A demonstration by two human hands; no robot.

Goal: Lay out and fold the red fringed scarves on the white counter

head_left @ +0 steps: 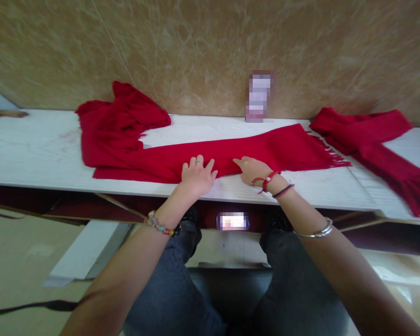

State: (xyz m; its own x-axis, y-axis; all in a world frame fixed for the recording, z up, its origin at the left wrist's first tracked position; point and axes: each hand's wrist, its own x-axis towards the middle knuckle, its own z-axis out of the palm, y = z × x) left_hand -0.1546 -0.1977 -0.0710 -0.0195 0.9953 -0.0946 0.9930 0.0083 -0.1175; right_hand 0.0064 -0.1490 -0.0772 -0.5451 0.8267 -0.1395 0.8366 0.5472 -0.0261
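Note:
A long red scarf (224,151) lies along the white tabletop, a flattened stretch in the middle and a fringed end to the right. Its other part is bunched in loose folds at the left. My left hand (199,178) rests on the scarf's near edge, fingers spread and holding nothing. Close by on the right, my right hand (254,171) touches the same edge with its index finger stretched out; its other fingers are partly hidden. A second red scarf (367,140), folded over itself with a fringe, lies at the far right.
The narrow white table (31,154) runs against a brown marbled wall (196,56). A blurred-out upright item (259,97) stands at the back by the wall. Under the tabletop is an open shelf with another blurred-out item (233,221). A white board (89,249) is low at the left.

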